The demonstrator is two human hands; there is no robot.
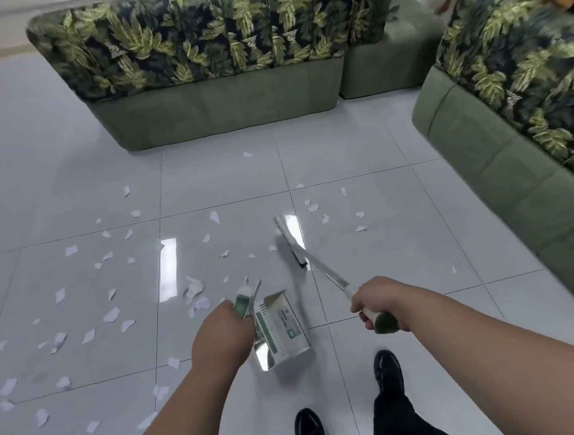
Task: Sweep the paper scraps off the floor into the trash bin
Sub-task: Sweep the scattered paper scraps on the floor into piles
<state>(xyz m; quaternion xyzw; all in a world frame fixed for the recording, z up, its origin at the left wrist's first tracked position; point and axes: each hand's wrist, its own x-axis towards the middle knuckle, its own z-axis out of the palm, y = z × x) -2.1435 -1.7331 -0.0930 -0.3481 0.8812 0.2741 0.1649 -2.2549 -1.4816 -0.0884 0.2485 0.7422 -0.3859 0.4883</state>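
My left hand [224, 332] grips the white-and-green plastic dustpan [282, 332], my right hand [378, 308] holds the long white broom [291, 242], and white paper scraps [112, 314] lie scattered on the glossy tiled floor [68, 159], so gathering them panward comes next, I judge.

White scraps [111, 314]; green sofa [215, 106] (leaf-patterned cushions [195, 32]).

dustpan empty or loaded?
Looks empty: no white paper scraps show in the white-and-green plastic dustpan held by the left hand; they lie scattered on the grey tiled floor.
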